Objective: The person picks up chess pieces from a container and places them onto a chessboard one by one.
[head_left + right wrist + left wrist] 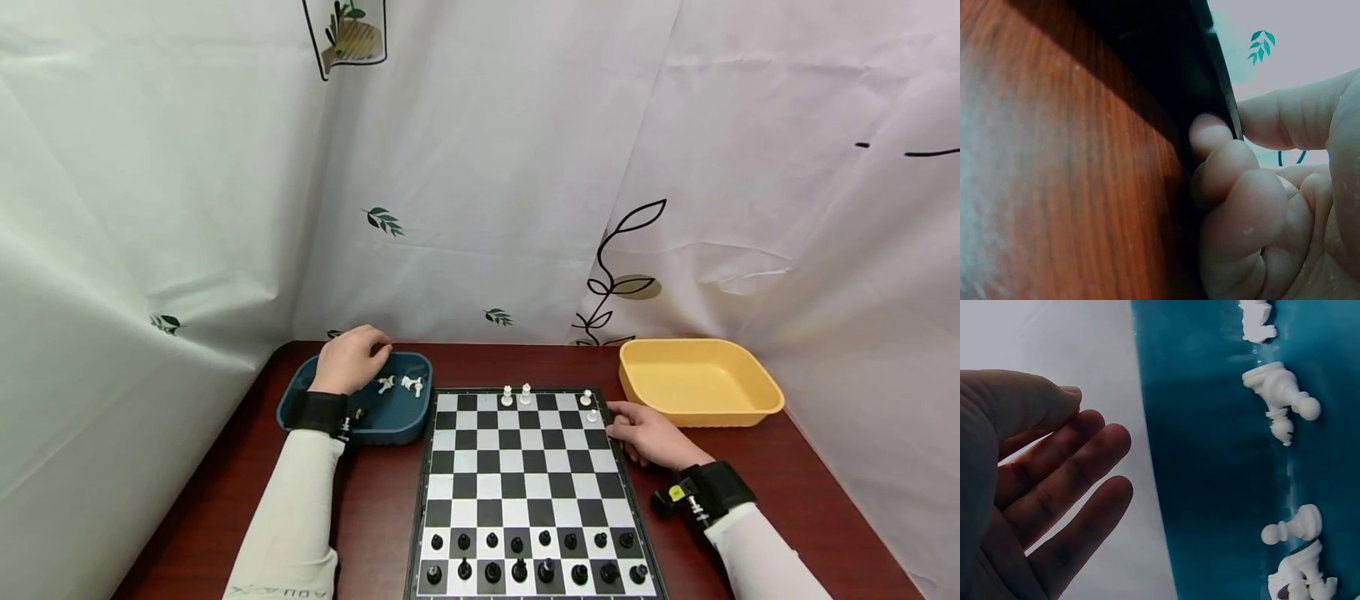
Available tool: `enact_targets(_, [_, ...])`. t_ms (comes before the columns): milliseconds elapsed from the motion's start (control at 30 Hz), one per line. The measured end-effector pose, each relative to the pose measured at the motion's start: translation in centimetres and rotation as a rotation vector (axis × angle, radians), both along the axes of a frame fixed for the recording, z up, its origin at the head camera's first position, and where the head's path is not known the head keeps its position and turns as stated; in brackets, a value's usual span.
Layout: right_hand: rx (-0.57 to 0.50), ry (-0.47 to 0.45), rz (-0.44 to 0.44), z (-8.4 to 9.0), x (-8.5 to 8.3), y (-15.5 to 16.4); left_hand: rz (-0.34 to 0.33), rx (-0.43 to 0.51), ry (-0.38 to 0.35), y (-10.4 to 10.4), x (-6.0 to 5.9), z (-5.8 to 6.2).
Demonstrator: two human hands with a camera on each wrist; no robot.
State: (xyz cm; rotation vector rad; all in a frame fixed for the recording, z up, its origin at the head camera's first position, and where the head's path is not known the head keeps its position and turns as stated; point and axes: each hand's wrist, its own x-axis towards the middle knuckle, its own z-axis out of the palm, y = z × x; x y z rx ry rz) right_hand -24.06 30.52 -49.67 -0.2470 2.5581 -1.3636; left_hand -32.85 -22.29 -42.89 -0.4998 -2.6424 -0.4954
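the left hand (350, 360) hovered over the blue tray (408, 421), fingers (1066, 481) straight and loosely spread, holding nothing — the wrist view showed bare air between them. the white chess pieces (1282, 394) lay tipped on the tray floor off at about three o'clock from the fingertips in that view, near but clear of any touch; more lay toward five o'clock (1297, 528). judging the pick, the clean way was to settle on one piece that lay apart, come down with thumb and forefinger across its stem, and lift straight so the neighbours didn't roll. meanwhile the right hand (651, 435) was at the three o'clock edge of the chessboard (528, 475), fingers (1225, 169) curled against the rim with the thumb over the top — it gripped the board edge, a fair brace against sliding. black pieces (525, 558) stood in two rows at six o'clock, four white ones (517, 395) at twelve, and a yellow tray (697, 382) sat at about one o'clock from the right hand.
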Motion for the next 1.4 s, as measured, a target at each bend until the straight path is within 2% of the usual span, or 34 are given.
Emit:
enact_targets(233, [-0.003, -0.006, -0.001, -0.1, 0.0, 0.0, -0.027, -0.020, -0.009, 0.4, 0.0, -0.8])
enact_targets(767, [-0.018, -0.010, 0.008, -0.2, -0.3, 0.0, -0.043, -0.087, -0.128, 1.0, -0.2, -1.1])
enact_targets(1233, [-0.003, -0.002, 0.002, 0.2, -0.3, 0.1, -0.019, -0.125, -0.312, 1.0, -0.2, -1.2])
enact_targets(1400, [-0.012, -0.001, 0.004, 0.1, -0.1, -0.1, -0.005, -0.141, -0.357, 1.1, -0.3, -1.4])
